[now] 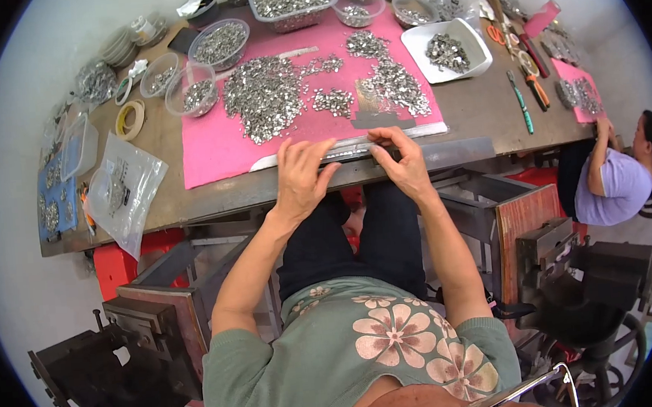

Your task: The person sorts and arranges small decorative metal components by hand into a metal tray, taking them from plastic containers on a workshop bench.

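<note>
Silvery and narrow, a long metal-looking strip [350, 154] lies between the person's two hands at the near edge of a bright pink sheet [213, 155] on the brown worktable [478, 106]. The left hand [303, 176] curves at its left end, thumb and forefinger parted; the right hand [404, 166] bends at the other end, thumb and forefinger slightly apart. Whether either has a firm grip, one cannot tell. Beyond them, a heap of small shiny metal pieces [262, 94] spreads across the sheet, near a white plastic tray [413, 46].
</note>
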`<state>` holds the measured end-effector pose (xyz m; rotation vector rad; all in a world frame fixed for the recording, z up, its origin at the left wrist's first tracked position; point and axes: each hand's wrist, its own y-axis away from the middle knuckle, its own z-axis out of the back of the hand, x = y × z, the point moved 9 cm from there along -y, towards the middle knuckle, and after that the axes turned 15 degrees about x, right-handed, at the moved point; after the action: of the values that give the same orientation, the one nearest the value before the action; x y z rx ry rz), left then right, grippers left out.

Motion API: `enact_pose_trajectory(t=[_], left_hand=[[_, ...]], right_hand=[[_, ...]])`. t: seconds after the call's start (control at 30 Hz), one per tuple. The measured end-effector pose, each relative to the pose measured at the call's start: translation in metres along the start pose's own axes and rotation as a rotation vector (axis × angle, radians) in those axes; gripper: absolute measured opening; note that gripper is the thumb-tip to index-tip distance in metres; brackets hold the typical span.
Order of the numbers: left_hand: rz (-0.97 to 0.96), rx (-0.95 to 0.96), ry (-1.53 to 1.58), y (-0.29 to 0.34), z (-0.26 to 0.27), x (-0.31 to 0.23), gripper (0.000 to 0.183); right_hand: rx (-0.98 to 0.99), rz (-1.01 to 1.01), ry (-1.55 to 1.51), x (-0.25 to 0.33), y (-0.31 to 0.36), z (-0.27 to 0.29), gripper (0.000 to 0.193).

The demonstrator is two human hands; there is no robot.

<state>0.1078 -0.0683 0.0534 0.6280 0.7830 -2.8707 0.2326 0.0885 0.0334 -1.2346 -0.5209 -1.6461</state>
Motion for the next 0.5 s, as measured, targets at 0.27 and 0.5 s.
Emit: enact_pose_trajectory(t=[0.27,0.5], left_hand=[[0.197,0.072,-0.077,0.026,0.022,0.045,0.044],[0.089,0.030,0.177,0.009,0.001,0.030,0.034]], right_hand=[[0.320,-0.007,0.250,0.008,-0.007,0.003,0.052],[0.195,0.103,0.283,0.035,0.029,0.031,0.051]])
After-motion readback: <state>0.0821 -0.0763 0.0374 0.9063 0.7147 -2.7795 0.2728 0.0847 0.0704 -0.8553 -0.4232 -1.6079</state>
